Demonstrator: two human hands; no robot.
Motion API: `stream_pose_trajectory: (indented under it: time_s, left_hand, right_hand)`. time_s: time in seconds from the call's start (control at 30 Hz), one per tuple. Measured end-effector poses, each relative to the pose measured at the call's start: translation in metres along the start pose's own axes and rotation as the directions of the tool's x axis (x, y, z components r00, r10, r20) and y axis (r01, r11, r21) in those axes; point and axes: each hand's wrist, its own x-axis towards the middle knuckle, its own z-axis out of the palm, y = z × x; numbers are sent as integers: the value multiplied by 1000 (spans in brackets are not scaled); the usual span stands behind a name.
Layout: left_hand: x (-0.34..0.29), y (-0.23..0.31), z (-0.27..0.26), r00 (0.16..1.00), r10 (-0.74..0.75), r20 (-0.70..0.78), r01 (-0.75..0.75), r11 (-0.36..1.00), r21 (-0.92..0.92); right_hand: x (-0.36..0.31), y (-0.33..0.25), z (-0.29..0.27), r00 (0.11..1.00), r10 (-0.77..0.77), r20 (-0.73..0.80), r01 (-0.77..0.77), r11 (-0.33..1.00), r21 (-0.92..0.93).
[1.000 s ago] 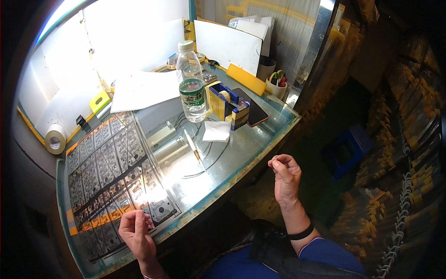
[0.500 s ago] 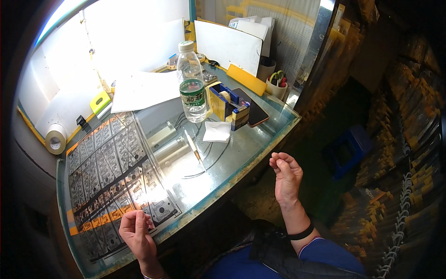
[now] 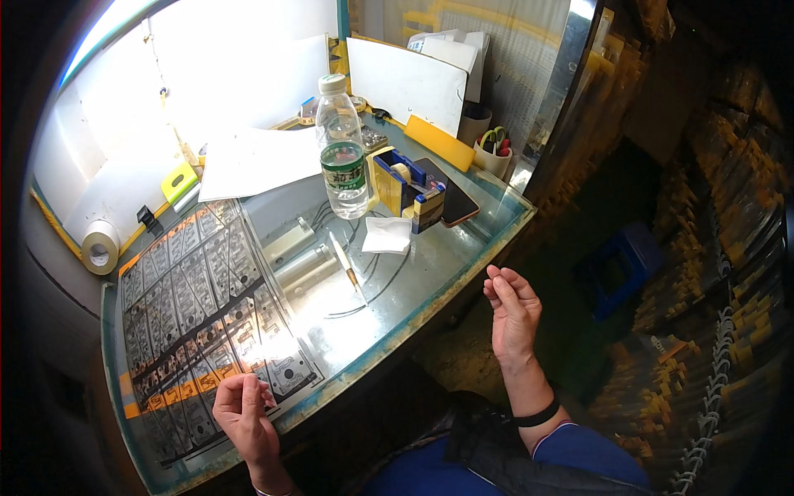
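Over the near edge of a dark patterned film sheet [image 3: 184, 289] with orange strips, my left hand [image 3: 248, 426] is closed in a pinch, thumb against forefinger. My right hand [image 3: 514, 322] is raised just beyond the table's right front edge, its thumb and fingertips also pinched together. Whatever either pinch holds, if anything, is too small or too clear to make out. The film sheet lies on the glass tabletop [image 3: 389, 318]. Between my hands, farther back, rest a slim white pen-like tool [image 3: 346, 266] with a brownish tip section and a small folded white paper [image 3: 386, 236].
A plastic water bottle [image 3: 341, 178] stands mid-table beside a yellow and blue tape dispenser [image 3: 385, 186] and a phone [image 3: 460, 203]. Behind are white paper [image 3: 260, 161] and a holder [image 3: 493, 157] with scissors. A tape roll [image 3: 100, 251] sits left; a blue stool [image 3: 624, 269] is right.
My right hand has shifted very slightly up and to the right, still pinched. The left hand stays almost in place, and the things on the table have not moved.
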Motion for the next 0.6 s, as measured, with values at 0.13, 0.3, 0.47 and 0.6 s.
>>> stream_pose_trajectory:
  time_s: [0.13, 0.3, 0.47, 0.6]
  left_hand:
    - [0, 0, 0, 1000, 6, 0, -6, 1000, 5]
    - [0, 1, 2, 1000, 6, 3, -6, 1000, 16]
    - [0, 1, 1, 1000, 1, -6, -1, 1000, 24]
    - [0, 1, 2, 1000, -5, -4, 6, 1000, 16]
  right_hand:
    - [4, 0, -3, 999, -33, -40, 32, 999, -38]
    - [16, -4, -20, 993, -45, -108, 41, 998, -37]
    - [23, -11, -24, 989, 6, -146, -5, 1000, 8]
    - [27, -12, -27, 993, -27, -111, 31, 999, 27]
